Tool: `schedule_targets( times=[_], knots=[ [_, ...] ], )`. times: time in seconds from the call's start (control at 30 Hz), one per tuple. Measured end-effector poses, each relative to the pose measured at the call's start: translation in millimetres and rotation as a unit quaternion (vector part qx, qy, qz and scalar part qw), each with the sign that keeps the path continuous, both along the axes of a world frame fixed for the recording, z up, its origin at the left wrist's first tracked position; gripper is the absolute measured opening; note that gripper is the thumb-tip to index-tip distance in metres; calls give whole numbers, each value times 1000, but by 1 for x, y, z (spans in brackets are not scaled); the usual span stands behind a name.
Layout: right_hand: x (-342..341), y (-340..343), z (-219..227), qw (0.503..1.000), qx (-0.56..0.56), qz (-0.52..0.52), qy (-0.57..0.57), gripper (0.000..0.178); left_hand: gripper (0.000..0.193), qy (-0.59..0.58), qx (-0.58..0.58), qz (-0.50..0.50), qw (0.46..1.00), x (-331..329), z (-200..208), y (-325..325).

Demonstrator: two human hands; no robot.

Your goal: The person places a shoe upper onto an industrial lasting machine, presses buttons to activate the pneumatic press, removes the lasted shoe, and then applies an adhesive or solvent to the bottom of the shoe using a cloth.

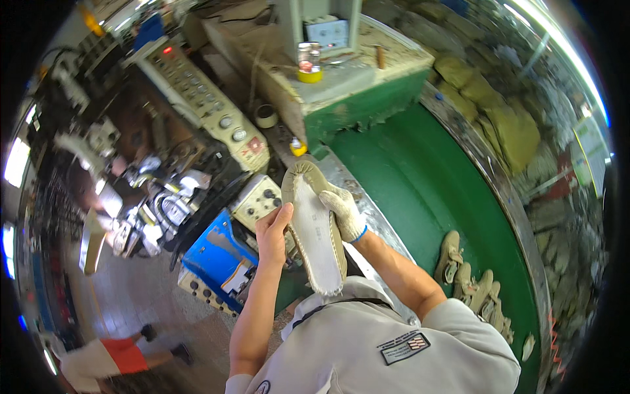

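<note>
In the head view, held a khaki shoe [316, 230] in front of the grey shirt [374, 348], pale underside turned up, toe pointing away and heel toward the body. Gripped one side near the forefoot with the bare left hand [271, 233], thumb uppermost, and the opposite side with the gloved right hand [344, 214], thus had both hands clamped on the same shoe.

Beyond, on the cream-topped desk [403, 56], saw a clear jar [310, 58] with a yellow base and something reddish [306, 66] inside (could not tell what, through the glare). Nearer, just beyond the toe, spotted a small yellow bottle [298, 146], contents hidden. Up and left of the bottle, noticed a round open cup [266, 117], too dark within to read.

To the right, found a row of shoes [467, 282] lying on the green belt [400, 177], with bulky olive bundles [510, 134] past its edge, insides out of sight. To the left, saw a long control panel [203, 98] and a blue housing [216, 246].
</note>
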State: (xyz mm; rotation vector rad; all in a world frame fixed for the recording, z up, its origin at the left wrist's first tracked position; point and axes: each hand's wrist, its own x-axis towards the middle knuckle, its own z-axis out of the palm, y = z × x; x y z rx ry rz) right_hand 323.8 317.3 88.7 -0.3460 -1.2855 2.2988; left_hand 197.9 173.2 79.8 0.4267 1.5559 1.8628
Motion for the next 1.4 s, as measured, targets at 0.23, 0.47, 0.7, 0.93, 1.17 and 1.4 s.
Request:
schedule_targets(
  times=[0.23, 0.47, 0.7, 0.93, 1.17, 1.4],
  knots=[
    [127, 160, -132, 923, 63, -86, -370, 58, 41, 266, -214, -20, 940, -6, -75, -10],
    [294, 270, -249, 488, 401, 28, -775, 69, 33, 547, -488, 10, 680, -28, -80, -129],
    [267, 275, -301, 397, 275, 339, -807, 46, 29, 533, -507, 71, 674, -18, -87, -114],
    [127, 450, -378, 728, 347, 86, -585, 42, 24, 530, -492, 61, 688, -31, -89, -101],
    [-172, 562, -265, 908, -291, -299, -39, 69, 23, 520, -506, 49, 687, -19, -89, -86],
    [-266, 553, -258, 877, -379, -106, 274, 43, 21, 475, -489, 67, 728, -23, -96, -103]
  ],
)
